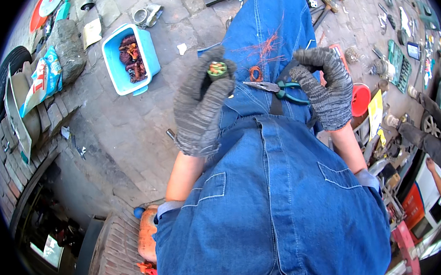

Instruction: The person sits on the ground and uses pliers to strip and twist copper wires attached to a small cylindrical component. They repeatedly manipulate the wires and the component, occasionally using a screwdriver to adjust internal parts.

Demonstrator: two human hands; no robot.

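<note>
A blue denim garment with pale stitching [241, 207] covered the person's torso and lap. At upper left stood a light-blue rectangular plastic basin [149, 55] holding dark coppery coils [132, 59]. The grey knit-gloved left hand [198, 108] curled around a small round green-rimmed piece with orange ends [218, 69], above the lap's left edge. The grey knit-gloved right hand [332, 89] was curved; whether its fingertips pinched anything I couldn't tell. Beside it were green-handled metal pliers [280, 89], then a thin orange wire ring [256, 80].

Green-rimmed round piece [217, 69] in left hand [201, 102]
</note>
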